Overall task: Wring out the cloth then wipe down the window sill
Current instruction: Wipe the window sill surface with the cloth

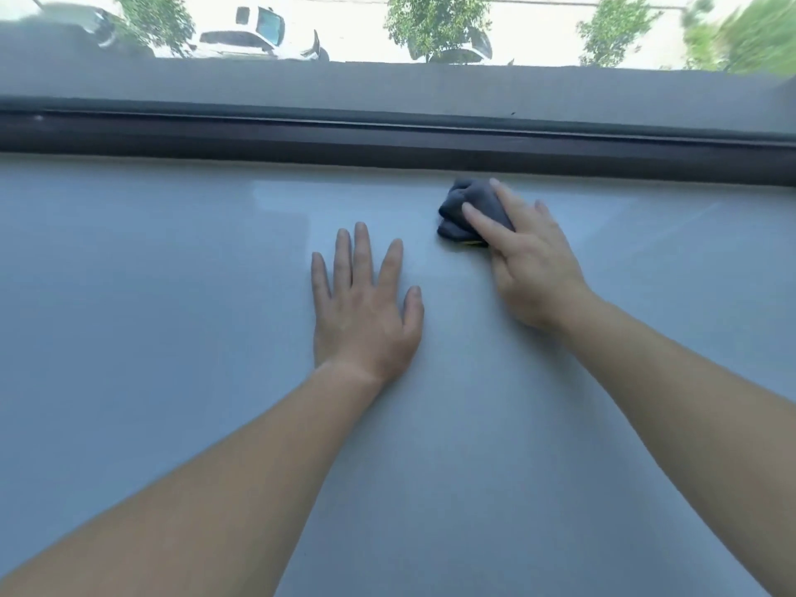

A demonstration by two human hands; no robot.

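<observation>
A wide pale grey window sill fills most of the view. A bunched dark grey cloth with a bit of yellow at its near edge lies on the sill close to the window frame. My right hand presses down on the cloth, fingers spread over its right side and covering part of it. My left hand rests flat on the bare sill to the left of the cloth, fingers apart, holding nothing.
The dark window frame runs across the back of the sill. Beyond the glass are parked cars and trees far below. A glossy reflection marks the sill left of the cloth.
</observation>
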